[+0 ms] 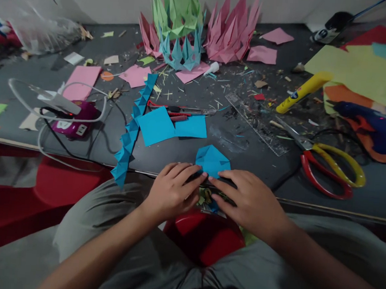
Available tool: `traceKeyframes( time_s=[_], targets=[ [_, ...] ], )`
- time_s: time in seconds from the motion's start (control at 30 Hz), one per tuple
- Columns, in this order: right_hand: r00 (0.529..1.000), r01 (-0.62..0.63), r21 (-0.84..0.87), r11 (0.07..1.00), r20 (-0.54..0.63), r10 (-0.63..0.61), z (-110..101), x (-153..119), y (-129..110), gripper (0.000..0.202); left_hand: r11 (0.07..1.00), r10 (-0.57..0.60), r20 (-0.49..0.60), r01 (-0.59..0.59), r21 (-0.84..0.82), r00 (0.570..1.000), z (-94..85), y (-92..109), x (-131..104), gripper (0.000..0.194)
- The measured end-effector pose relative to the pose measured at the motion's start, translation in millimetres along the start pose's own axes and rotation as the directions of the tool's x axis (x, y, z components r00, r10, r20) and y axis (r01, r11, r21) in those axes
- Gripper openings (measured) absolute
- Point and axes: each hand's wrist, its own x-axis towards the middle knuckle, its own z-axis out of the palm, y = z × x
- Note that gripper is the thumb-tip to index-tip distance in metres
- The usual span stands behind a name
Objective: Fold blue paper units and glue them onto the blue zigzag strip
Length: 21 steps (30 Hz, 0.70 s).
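A partly folded sheet of blue paper (213,160) lies at the table's near edge, its top corners creased inward. My left hand (176,185) grips its lower left edge, fingers bent and the thumb tip close to the middle. From the other side my right hand (247,199) holds the lower right edge between fingertips and thumb. The two hands almost meet there, and they cover the sheet's near edge. Left of them runs a zigzag strip of joined blue folded pieces (134,129), its near end over the table edge. Two flat blue squares (156,125) lie behind my left hand.
Behind the squares rest a red box cutter (182,110) and a clear ruler (257,124). To the right are scissors (327,165), a yellow glue tube (304,91) and a blue glue gun (369,124). Folded paper crowns (232,32) stand at the back; a purple power adapter (75,121) sits left.
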Motion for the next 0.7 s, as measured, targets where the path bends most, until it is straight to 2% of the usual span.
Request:
traceKeyframes(
  time_s=[0.23,0.47,0.6,0.7],
  targets=[
    [0.999,0.005,0.053,0.999,-0.035,-0.004,1,-5,5,0.022,0.997,-0.071,-0.111,0.070,-0.013,0.991,-0.8,-11,-5,0.026],
    [0.988,-0.141,0.193,0.971,0.088,0.126,-2,-8,13,0.029,0.995,-0.098,-0.115,0.100,0.006,0.988,-1.6,-12,-2,0.022],
    [0.995,-0.083,0.172,0.982,0.078,0.070,-1,-9,12,0.024,0.994,-0.107,-0.152,0.112,0.021,0.982,2.3,-9,-3,0.022],
    [0.998,-0.055,0.160,0.986,0.048,0.047,0,-8,12,0.023,0.998,-0.056,-0.216,0.063,0.026,0.975,6.9,-2,-4,0.022]
  ],
)
